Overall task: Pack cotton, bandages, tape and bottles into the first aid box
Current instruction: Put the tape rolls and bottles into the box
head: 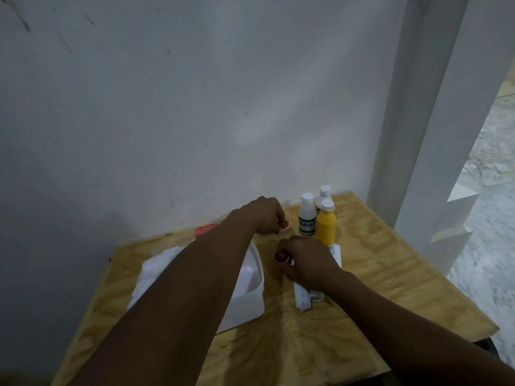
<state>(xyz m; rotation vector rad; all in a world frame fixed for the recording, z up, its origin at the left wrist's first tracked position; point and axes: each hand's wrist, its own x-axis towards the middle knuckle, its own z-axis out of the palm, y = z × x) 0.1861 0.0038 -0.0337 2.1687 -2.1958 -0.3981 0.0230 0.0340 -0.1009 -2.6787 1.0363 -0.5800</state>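
Here the left hand [266,215] reaches across the open white plastic first aid box [248,299], its fingers curled around a small red-and-white tape roll [284,227] pinched at the fingertips, just above the pale plywood tabletop [376,274]. The right hand [308,260] sits nearer the person, closed on a second small red-cored tape roll [280,257] held at its thumb side. Under the right hand and wrist lie long white wrapped bandage packs [303,298], side by side on the wood, one end poking out beyond the knuckles towards the bottles. Just past the right hand, and to the right of the left hand, stand three upright bottles close together: a white plastic bottle with a green label [307,218], a yellow plastic bottle with a white cap [326,225], and a third white-capped bottle [324,195] behind them. Beneath the left forearm the box interior looks bare where it shows. Left of that forearm lies a white fluffy heap, probably cotton [156,270], and beyond it a flat pink-red object [205,229] that is too blurred to identify.
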